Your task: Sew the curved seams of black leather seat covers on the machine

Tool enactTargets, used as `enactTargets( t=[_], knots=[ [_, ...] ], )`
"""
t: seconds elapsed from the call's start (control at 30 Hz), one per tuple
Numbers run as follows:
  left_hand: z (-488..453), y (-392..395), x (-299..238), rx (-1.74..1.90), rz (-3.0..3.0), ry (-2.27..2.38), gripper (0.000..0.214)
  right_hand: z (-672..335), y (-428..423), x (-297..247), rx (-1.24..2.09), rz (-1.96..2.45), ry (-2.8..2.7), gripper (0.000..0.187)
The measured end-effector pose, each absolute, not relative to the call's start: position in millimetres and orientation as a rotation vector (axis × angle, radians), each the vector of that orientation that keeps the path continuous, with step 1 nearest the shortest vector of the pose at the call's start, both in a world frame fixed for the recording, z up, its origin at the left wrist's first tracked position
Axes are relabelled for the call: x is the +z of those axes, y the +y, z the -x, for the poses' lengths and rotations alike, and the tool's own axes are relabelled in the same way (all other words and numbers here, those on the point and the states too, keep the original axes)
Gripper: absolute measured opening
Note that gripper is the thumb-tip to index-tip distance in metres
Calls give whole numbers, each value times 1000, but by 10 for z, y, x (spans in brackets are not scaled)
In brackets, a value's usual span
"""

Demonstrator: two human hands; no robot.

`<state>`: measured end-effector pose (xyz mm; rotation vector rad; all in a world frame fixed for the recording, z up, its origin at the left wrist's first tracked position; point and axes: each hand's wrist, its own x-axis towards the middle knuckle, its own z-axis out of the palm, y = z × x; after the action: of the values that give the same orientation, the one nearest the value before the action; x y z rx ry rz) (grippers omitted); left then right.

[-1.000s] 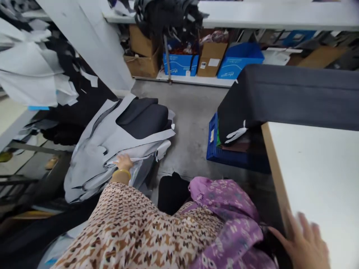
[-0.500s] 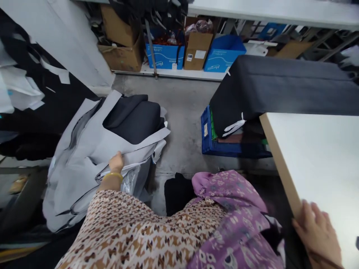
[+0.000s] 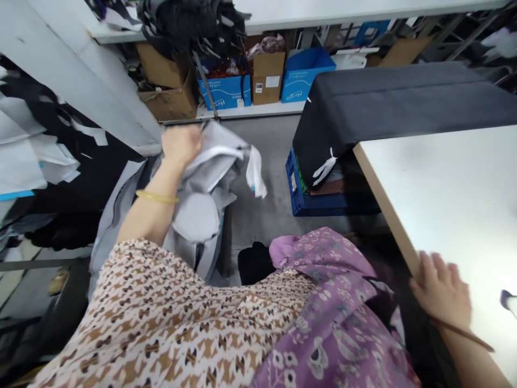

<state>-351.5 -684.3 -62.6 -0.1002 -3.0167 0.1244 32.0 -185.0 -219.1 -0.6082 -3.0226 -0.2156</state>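
My left hand (image 3: 180, 144) is closed on a bundle of grey cut fabric pieces (image 3: 218, 161), held up above the pile of grey fabric (image 3: 194, 221) beside me. A yellow bangle sits on that wrist. The lifted pieces droop to the right, with a white end hanging down. My right hand (image 3: 442, 288) rests with its fingers spread on the near edge of the white table (image 3: 444, 183) and holds nothing.
A blue crate (image 3: 323, 200) stands on the grey floor under dark fabric (image 3: 388, 102) draped over the table's far end. Cardboard and blue boxes (image 3: 226, 89) line a low shelf at the back. Black and white fabric scraps hang at the left.
My left hand has gripped grey pieces from the pile and raised them up and away from it. The black fabric on the pile is now hidden behind them. My right hand stays on the table edge.
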Motion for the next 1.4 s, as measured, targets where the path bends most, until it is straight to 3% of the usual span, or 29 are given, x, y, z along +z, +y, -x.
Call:
enactTargets(
  t=[0.07, 0.13, 0.27, 0.37, 0.47, 0.57, 0.63, 0.73, 0.83, 1.0, 1.1, 1.27, 1.4],
  knots=[
    [3494, -6460, -13, 122, 197, -2818, 52, -336, -1807, -2235, -232, 587, -3013, 61],
    [3336, -5994, 466, 68, 509, -2564, 48, -330, -1753, -2282, -257, 596, -3004, 58],
    [2798, -4999, 940, 19, 1030, -2211, 43, -279, -1714, -2285, -226, 657, -3007, 55],
    [2413, -4331, 896, -63, 1463, -1896, 33, -220, -1727, -2206, 19, 719, -3002, 57],
    [2104, -3662, 545, -246, 1952, -1567, 33, -139, -1658, -2153, 496, 766, -2813, 61],
    [1762, -2998, -4, -319, 2354, -1360, 27, -89, -1549, -2159, 563, 873, -2642, 55],
    [1534, -2635, -385, -337, 2782, -1722, 18, -87, -1511, -2176, 585, 912, -2528, 48],
    [1351, -2262, -826, -259, 2943, -1846, 14, -161, -1502, -2189, 634, 934, -2365, 31],
    [1448, -2024, -1009, -269, 3004, -1950, 15, -342, -1461, -2166, 674, 987, -2185, 29],
    [1768, -1616, -992, -578, 2999, -2154, 45, -516, -1168, -1951, 662, 1194, -1825, 26],
    [1779, -1325, -1029, -678, 2833, -2319, 46, -314, -870, -1722, 672, 1204, -1748, 27],
    [1858, -1151, -981, -378, 2710, -2576, 45, 195, -304, -1479, 723, 1204, -1809, 35],
    [2377, -1515, -519, -272, 2846, -2732, 45, 395, -127, -1423, 745, 1254, -1874, 39]
  ],
)
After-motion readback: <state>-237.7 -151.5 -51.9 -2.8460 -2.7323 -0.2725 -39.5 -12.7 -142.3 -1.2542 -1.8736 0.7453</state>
